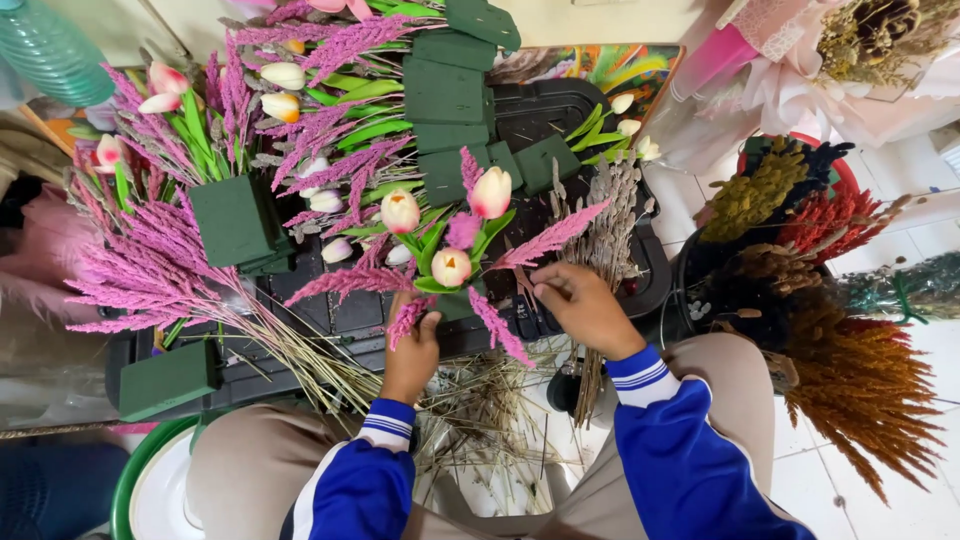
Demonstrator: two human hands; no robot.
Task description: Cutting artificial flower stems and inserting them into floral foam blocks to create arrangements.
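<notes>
Florist's workshop or flower shop work corner, floor level. Black tray [640, 270] packed with green foam blocks [232, 218], many stuck with tulips [400, 211] and pink plumes [150, 270]. More foam blocks stacked at the back [445, 95]. Buckets [690, 270] on the right hold dried stems in bulk: orange [860, 385], red [835, 218], olive [745, 195]. Wrapped pink bouquet [800, 70] top right. Cut stalk litter [490, 410] on white tile floor [900, 510]. Stock in such quantity, plus trimmings, points to arrangement-making as trade, not a home.
</notes>
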